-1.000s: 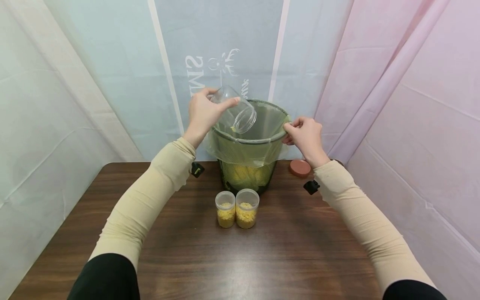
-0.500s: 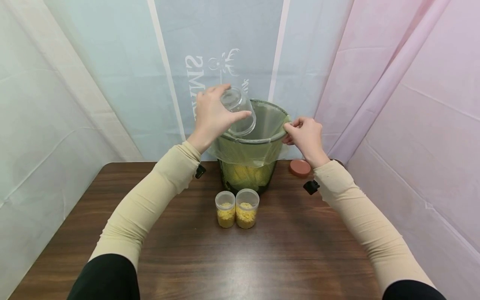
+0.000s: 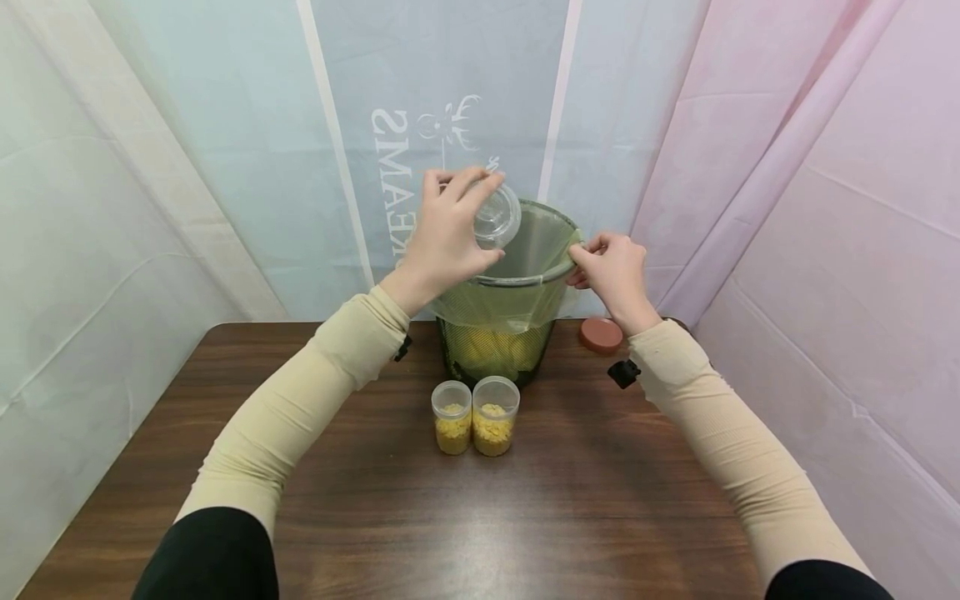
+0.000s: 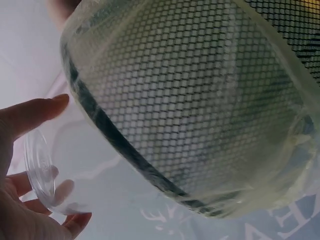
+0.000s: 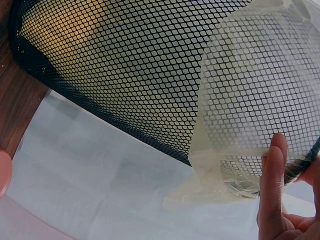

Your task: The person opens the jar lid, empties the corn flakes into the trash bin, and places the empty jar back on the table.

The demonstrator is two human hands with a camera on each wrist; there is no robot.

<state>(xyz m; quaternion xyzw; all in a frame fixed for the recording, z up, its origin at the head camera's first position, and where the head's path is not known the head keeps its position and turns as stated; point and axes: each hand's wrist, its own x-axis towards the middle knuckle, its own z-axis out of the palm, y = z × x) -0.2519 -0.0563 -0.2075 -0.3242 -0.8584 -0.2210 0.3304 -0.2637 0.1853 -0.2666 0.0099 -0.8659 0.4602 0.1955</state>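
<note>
In the head view, my left hand (image 3: 446, 233) grips a clear plastic jar (image 3: 501, 218), its base up and its mouth tipped down over a black mesh waste bin (image 3: 459, 354). The left wrist view shows my fingers and thumb around the jar (image 4: 41, 167), beside the bin's rim. A pale, see-through bin liner (image 3: 480, 310) is folded over that rim. At the right side, my right hand (image 3: 613, 271) pinches the rim and liner between thumb and fingers. Yellow stuff shows through the mesh low in the bin. The jar's mouth is hidden behind my left hand and the rim.
Two clear open jars, a left one (image 3: 452, 432) and a right one (image 3: 493, 427), stand side by side before the bin, partly filled with yellow flakes. A reddish lid (image 3: 600, 335) lies right of the bin on the brown wooden table (image 3: 600, 500). Fabric curtains (image 3: 247, 125) hang behind.
My left hand has turned the jar from a sideways tilt to base up and moved it a little right over the bin. My right hand has stayed at the rim.
</note>
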